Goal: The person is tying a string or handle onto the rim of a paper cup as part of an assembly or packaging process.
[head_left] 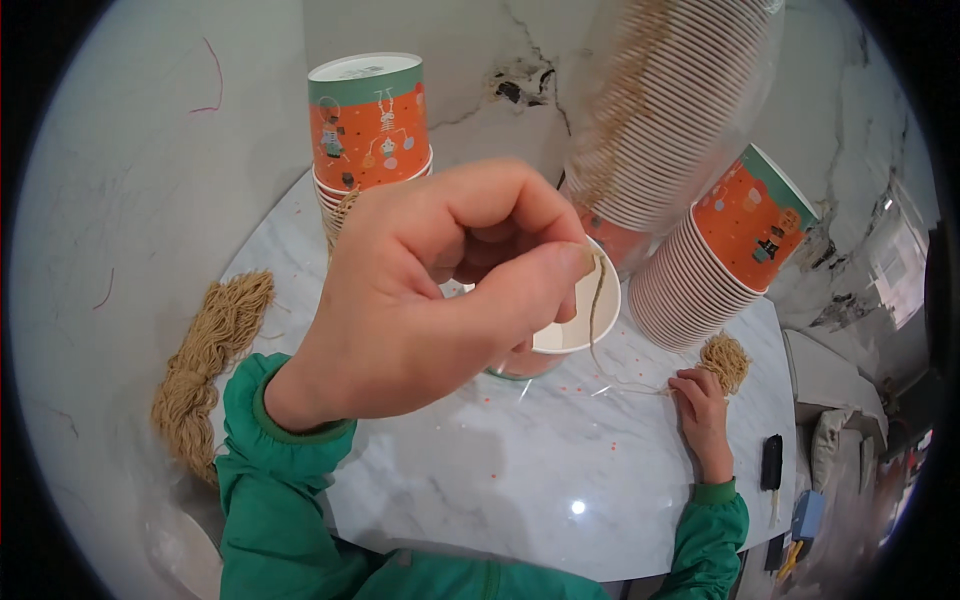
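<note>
Raised close to the camera, my left hand (440, 290) pinches the upper end of a thin tan string (597, 310) between thumb and index finger. From there the string hangs past a paper cup (606, 300) and runs along the tabletop to my right hand (700, 410). That hand rests low on the table, fingers curled together at the string's other visible part. The cup stands mouth up behind my left hand, which hides most of it. Just beyond my right fingers lies a small tan string bundle (725, 362).
Stacks of orange and green paper cups stand upside down at the back left (365, 125) and right (735, 240). Between them leans a tall plastic-wrapped cup stack (680, 100). A large tan string hank (210, 370) lies left. Small orange bits dot the marble table (430, 480); a black object (772, 462) lies right.
</note>
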Motion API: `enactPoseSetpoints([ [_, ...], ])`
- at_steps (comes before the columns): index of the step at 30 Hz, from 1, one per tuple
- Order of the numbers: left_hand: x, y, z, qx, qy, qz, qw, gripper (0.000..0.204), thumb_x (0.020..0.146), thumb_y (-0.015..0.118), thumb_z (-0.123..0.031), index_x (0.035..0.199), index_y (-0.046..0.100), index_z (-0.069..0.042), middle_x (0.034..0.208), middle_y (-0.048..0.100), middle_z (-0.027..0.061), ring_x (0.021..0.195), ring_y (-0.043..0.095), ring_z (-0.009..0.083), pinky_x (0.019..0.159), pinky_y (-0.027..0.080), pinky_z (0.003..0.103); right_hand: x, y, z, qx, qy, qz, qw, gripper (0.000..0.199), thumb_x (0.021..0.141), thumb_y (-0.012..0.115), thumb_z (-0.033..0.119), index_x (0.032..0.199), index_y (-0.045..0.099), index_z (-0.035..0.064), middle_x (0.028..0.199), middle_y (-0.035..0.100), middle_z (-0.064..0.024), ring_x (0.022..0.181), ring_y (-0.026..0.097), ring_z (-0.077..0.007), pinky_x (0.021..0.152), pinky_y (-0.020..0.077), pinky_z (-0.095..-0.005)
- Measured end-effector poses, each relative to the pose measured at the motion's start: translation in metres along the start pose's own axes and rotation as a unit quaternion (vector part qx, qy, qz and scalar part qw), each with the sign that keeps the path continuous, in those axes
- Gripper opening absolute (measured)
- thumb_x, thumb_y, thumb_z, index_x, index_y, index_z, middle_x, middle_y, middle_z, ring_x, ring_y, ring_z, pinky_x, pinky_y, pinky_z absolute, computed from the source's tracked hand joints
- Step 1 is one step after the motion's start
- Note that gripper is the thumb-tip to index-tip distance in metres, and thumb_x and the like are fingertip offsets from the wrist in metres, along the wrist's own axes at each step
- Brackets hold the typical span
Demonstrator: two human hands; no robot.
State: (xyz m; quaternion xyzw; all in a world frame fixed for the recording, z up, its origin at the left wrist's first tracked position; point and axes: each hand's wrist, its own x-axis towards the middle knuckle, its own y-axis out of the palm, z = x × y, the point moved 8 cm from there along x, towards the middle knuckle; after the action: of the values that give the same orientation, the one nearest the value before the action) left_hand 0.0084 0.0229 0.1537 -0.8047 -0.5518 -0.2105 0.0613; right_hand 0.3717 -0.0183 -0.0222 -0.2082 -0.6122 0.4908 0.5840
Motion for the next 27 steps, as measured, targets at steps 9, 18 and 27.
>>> enactPoseSetpoints([
  [9,0.001,0.003,0.001,0.007,-0.014,-0.002,1.0,0.006,0.09,0.059,0.001,0.089,0.065,-0.001,0.075,0.067,0.004,0.058,0.057,0.0057,0.052,0.045,0.019,-0.03,-0.019,-0.059,-0.093,0.117,-0.001,0.989,0.025,0.078,0.061,-0.007,0.099,0.069,0.0029,0.101,0.065,-0.0113,0.098,0.062,-0.033,0.082,0.0505,-0.0393],
  [18,-0.001,0.028,0.035,0.134,-0.029,0.138,0.981,0.006,0.092,0.064,-0.006,0.093,0.064,0.0,0.08,0.061,-0.0021,0.07,0.055,0.0031,0.06,0.043,0.021,0.046,-0.041,0.067,0.33,0.073,-0.076,0.938,0.021,0.091,0.054,-0.007,0.106,0.067,-0.0041,0.101,0.064,-0.0106,0.088,0.062,-0.0178,0.078,0.0478,-0.0271],
  [27,0.003,0.043,0.053,0.209,0.037,0.18,0.96,0.002,0.089,0.063,-0.001,0.09,0.063,0.001,0.079,0.062,-0.0017,0.068,0.054,0.0043,0.061,0.043,0.022,0.109,-0.024,0.168,0.666,0.053,0.042,0.742,0.036,0.099,0.058,0.003,0.134,0.051,-0.0053,0.123,0.062,-0.0112,0.112,0.062,-0.0176,0.098,0.0504,-0.0325],
])
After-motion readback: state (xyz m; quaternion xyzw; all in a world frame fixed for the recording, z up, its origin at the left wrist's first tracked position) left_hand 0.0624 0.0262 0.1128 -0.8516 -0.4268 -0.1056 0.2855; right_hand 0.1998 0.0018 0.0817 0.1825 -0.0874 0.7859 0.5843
